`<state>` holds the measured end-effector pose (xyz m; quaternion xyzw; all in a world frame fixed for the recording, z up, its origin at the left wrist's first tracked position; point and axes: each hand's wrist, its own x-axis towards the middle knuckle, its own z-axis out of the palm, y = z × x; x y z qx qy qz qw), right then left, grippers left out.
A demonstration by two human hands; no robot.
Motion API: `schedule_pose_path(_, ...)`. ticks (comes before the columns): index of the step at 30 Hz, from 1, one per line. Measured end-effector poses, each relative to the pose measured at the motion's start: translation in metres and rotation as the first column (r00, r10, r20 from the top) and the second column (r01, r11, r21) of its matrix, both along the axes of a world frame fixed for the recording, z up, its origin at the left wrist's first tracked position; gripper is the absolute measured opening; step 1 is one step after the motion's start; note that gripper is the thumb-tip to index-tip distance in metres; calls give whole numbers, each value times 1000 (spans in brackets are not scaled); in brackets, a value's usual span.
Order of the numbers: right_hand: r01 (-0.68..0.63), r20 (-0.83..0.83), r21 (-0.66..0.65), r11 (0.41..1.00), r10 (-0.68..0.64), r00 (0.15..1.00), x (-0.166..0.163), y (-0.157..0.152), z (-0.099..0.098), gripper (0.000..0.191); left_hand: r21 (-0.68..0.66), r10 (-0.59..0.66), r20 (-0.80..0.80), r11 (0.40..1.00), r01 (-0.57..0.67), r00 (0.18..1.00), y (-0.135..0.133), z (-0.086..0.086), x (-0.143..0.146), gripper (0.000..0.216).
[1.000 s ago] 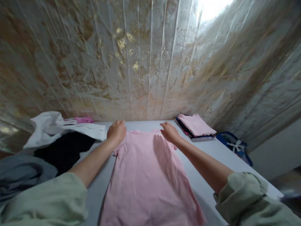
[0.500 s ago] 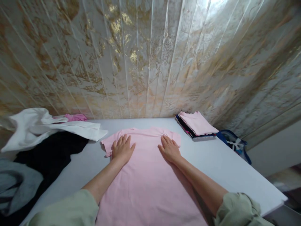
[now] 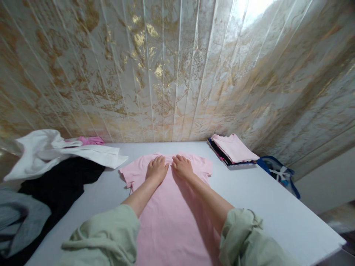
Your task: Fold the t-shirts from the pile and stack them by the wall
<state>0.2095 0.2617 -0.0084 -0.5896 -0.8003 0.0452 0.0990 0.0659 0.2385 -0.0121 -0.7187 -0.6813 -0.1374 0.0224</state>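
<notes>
A pink t-shirt point(image 3: 169, 218) lies spread flat on the white table point(image 3: 249, 199), its collar end toward the wall. My left hand point(image 3: 156, 168) and my right hand point(image 3: 181, 166) rest palm down side by side on the shirt's upper middle, close to the collar. Both hands lie flat with fingers stretched out, holding nothing. Both short sleeves of the shirt stick out to either side of my hands.
A pile of loose clothes sits at the left: a white garment point(image 3: 55, 151), a black one point(image 3: 58, 183), a grey one point(image 3: 19, 221), a bit of pink cloth point(image 3: 90, 140). A folded stack point(image 3: 233, 149) lies at the back right. A blue bag point(image 3: 279, 171) hangs beyond the table edge.
My hands have slid from the shirt's shoulders inward and now lie together at its upper middle. One second ago they were at the shirt's top corners.
</notes>
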Motion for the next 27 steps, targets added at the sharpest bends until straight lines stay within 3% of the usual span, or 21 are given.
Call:
schedule_pose_path(6, 29, -16, 30, 999, -29, 999, -7, 11, -20, 53, -55, 14, -13, 998, -15, 1000, 10, -19, -25, 58)
schedule_pose_path(11, 211, -26, 52, 976, -209, 977, 13, 24, -19, 59, -98, -32, -37, 995, 29, 999, 16, -14, -57, 61)
schedule_pose_path(15, 228, -22, 75, 971, -227, 974, 20, 25, -20, 58, -95, -74, -47, 993, 69, 996, 13, -10, -68, 55)
schedule_pose_path(18, 201, -19, 100, 975, -200, 980, 19, 22, -21, 56, -119, -30, -56, 993, 23, 998, 10, -7, -58, 53)
schedule_pose_path(21, 195, -13, 108, 975, -194, 981, 17, 22, -21, 58, -112, 15, -32, 994, -18, 999, 8, -3, -32, 57)
schedule_pose_path(27, 217, 2, 43, 975, -217, 976, 16, 27, -22, 62, -140, -100, 34, 985, 104, 994, 4, -8, 22, 61)
